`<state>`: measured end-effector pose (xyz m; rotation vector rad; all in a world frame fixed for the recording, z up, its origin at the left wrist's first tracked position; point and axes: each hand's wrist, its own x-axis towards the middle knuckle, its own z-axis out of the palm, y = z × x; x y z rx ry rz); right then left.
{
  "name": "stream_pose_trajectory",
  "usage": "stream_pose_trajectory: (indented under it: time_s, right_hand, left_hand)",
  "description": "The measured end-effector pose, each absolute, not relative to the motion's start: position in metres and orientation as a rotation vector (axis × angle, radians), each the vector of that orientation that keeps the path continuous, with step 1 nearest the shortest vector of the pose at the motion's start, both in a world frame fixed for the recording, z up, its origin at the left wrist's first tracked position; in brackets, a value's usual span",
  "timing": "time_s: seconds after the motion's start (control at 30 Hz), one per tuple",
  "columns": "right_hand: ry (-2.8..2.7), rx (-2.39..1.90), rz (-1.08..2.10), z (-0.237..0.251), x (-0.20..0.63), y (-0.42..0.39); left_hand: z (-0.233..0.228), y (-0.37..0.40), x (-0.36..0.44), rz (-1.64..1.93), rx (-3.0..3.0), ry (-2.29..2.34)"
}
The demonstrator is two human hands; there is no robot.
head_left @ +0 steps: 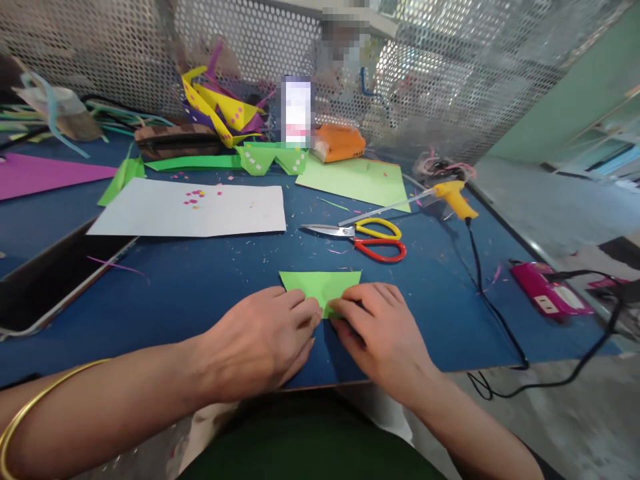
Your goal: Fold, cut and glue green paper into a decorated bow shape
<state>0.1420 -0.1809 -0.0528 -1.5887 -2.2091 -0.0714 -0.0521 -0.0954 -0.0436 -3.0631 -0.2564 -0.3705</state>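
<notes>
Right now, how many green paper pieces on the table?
5: small folded piece under both hands; flat sheet behind the scissors; dotted folded piece; long strip; folded scrap at left. More may be hidden in the clutter.

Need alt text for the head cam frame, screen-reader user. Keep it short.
Two bare hands, left hand and right hand, press a folded green paper against a blue table. Behind it lie scissors, a yellow glue gun, a white sheet and coloured paper scraps.
</notes>
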Motion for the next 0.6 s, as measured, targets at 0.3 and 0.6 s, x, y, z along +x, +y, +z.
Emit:
stream_pose_trajectory:
  time_s: [0.3, 0.6]
  right_hand:
    - [-2.672, -1.237, -0.562, -0.041, 0.137, -0.171]
    - [-2.442, -1.228, -0.805, -0.032, 0.144, -0.145]
  left_hand:
    - [-0.043, -0.087, -0.054, -0.481, -2.923, -0.093]
    - [-0.025, -0.071, -0.055, -0.646, -2.552, -0.268]
